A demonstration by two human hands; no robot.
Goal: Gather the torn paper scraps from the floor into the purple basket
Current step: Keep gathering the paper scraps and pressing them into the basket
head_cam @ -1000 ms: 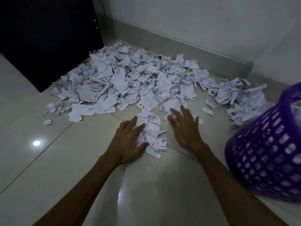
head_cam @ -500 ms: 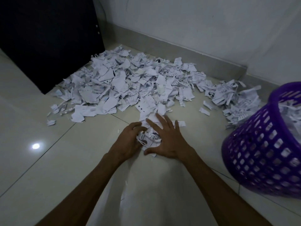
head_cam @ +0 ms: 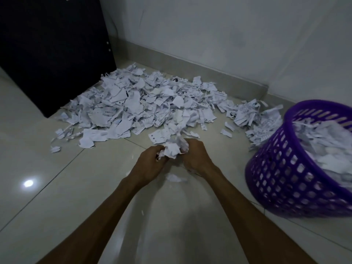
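Note:
A big heap of torn white paper scraps [head_cam: 137,103] covers the tiled floor by the wall. My left hand [head_cam: 150,164] and my right hand [head_cam: 197,157] are cupped together, fingers curled, gripping a bunch of scraps [head_cam: 172,148] between them just above the floor. One small scrap [head_cam: 174,177] lies on the floor below my hands. The purple basket [head_cam: 282,168] stands tilted at the right, partly filled with scraps [head_cam: 327,147]. A smaller pile of scraps [head_cam: 255,119] lies between the heap and the basket.
A dark cabinet [head_cam: 53,50] stands at the back left, touching the heap. A grey wall with a skirting [head_cam: 209,71] runs behind the paper. Bare glossy tiles [head_cam: 57,197] stretch to the left and in front of me.
My hands were flat on the floor, sweeping scraps together. Now both have curled around the bunch and lifted it slightly. The view has shifted, showing more of the basket.

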